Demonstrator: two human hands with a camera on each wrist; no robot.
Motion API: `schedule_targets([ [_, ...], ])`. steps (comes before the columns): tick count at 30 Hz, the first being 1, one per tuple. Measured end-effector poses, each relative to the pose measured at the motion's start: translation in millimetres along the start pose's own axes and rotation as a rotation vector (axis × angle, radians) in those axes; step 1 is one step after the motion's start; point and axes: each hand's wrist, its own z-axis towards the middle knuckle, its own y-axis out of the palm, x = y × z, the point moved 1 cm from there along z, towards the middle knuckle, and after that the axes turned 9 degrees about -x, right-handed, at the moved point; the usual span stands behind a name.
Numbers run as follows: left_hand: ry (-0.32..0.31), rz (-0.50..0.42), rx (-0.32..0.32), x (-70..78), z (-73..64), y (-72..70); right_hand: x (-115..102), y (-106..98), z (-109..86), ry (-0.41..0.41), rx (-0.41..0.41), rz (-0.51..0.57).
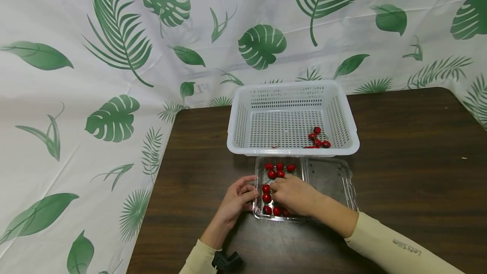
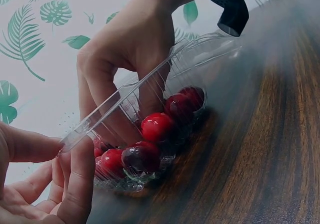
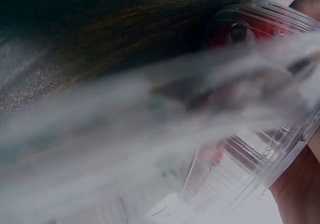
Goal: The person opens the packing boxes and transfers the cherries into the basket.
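A clear plastic clamshell box (image 1: 279,219) lies open on the table, with several red cherries (image 1: 266,198) spread over its floor. My left hand (image 1: 236,201) is at the box's left side; in the left wrist view its thumb and a finger (image 2: 81,171) pinch the rim. Over the box, my right hand (image 1: 294,193) reaches in from the right. Its fingers (image 2: 150,91) point down among the cherries in the left wrist view. I cannot tell whether a cherry is between those fingertips. Blurred clear plastic (image 3: 90,149) covers much of the right wrist view.
Behind the box stands a white perforated basket (image 1: 293,152), with several cherries (image 1: 318,142) near its front right corner. The box's flat lid (image 1: 327,179) lies folded out to the right, under the right forearm. A leaf-print cloth (image 1: 213,75) hangs behind the dark wooden table (image 1: 411,168).
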Motion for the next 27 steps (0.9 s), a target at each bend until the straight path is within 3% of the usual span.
schedule_targets([
  [10,0.003,-0.007,-0.004,-0.6,0.6,-0.2,0.1,2.2,-0.8,0.016,0.001,-0.049],
  [15,0.000,-0.007,0.000,-1.8,1.0,-0.8,1.8,3.0,-1.7,0.004,0.044,-0.050],
  [27,-0.002,0.000,-0.004,-1.2,2.2,-1.4,10.1,-9.9,-7.3,0.007,0.130,0.081],
])
